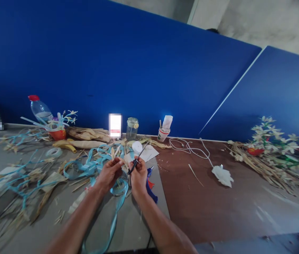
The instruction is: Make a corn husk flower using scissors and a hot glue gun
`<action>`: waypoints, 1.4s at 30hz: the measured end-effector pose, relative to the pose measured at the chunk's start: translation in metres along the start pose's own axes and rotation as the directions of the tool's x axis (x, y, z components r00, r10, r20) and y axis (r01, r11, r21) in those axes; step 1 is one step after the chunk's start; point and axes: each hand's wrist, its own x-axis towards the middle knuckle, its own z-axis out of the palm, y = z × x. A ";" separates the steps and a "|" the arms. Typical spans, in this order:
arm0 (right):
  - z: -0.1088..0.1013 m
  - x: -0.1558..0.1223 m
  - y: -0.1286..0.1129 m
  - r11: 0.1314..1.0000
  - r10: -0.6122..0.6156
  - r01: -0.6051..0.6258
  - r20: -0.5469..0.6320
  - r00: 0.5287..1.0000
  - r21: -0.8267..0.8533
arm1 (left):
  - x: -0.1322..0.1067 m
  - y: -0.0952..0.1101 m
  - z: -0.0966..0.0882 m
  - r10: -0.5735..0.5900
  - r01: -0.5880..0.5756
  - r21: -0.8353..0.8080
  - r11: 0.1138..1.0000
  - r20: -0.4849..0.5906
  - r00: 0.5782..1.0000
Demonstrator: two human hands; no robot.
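My left hand [111, 171] is closed in a pinch on a pale piece of dried husk [122, 160], in front of a tangle of light blue ribbon [90, 164]. Close beside it, my right hand [138, 174] grips a pair of dark scissors [136, 161], their slim blades slanting up and to the right. Fingers partly cover the scissors' handles and the husk. Behind the hands lie a white tape roll [137, 147] and a white sheet [151, 153]. A blue tool with an orange part [152, 190], like a glue gun, rests right of my right wrist.
Husk flowers on blue stems [24, 192] spread across the left. A red pot [58, 134], bottle [40, 109], glass jar [132, 128] and paper cup [163, 134] line the blue partition [139, 70]. White cable [189, 146], crumpled tissue [223, 175] and finished-looking flowers [267, 135] lie rightward.
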 end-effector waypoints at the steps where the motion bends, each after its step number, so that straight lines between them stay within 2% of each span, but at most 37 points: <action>1: 0.001 -0.001 0.003 1.000 -0.013 0.014 0.017 1.000 -0.024 | 0.000 0.001 0.000 0.008 -0.008 -0.017 1.000 -0.002 1.000; 5: 0.003 -0.006 0.008 0.994 -0.036 0.046 0.099 0.994 -0.097 | 0.000 0.002 0.000 0.026 -0.026 -0.040 0.999 0.000 1.000; 10: 0.001 -0.010 -0.001 0.971 -0.047 0.099 0.230 0.972 -0.218 | 0.004 -0.002 -0.005 0.102 -0.102 0.077 0.992 0.009 0.995; 13: -0.002 -0.009 -0.007 0.961 0.007 0.076 0.301 0.954 -0.265 | 0.006 -0.002 -0.008 0.158 -0.153 0.134 0.979 -0.027 0.987; 16: -0.005 -0.011 -0.006 0.945 0.061 0.065 0.367 0.928 -0.322 | 0.007 0.002 -0.010 0.182 -0.171 0.120 0.978 -0.088 0.979; 19: -0.007 -0.015 0.000 0.900 0.084 0.114 0.424 0.902 -0.421 | 0.006 0.006 -0.010 0.194 -0.180 0.105 0.978 -0.132 0.972; 23: -0.009 -0.019 0.008 0.795 0.063 0.247 0.480 0.875 -0.554 | 0.005 0.007 -0.010 0.191 -0.179 0.086 0.980 -0.165 0.968; 26: -0.009 -0.019 0.009 0.747 0.053 0.298 0.500 0.864 -0.594 | 0.006 0.005 -0.010 0.188 -0.170 0.118 0.978 -0.162 0.969; 31: -0.009 -0.018 0.009 0.710 0.032 0.319 0.481 0.876 -0.628 | 0.007 0.000 -0.010 0.182 -0.153 0.168 0.974 -0.173 0.968; 37: -0.007 -0.018 0.007 0.738 0.003 0.317 0.473 0.881 -0.596 | 0.008 -0.004 -0.011 0.192 -0.154 0.237 0.959 -0.148 0.970; 42: -0.009 -0.017 0.016 0.782 0.005 0.288 0.468 0.884 -0.552 | 0.009 -0.005 -0.011 0.203 -0.166 0.229 0.959 -0.152 0.967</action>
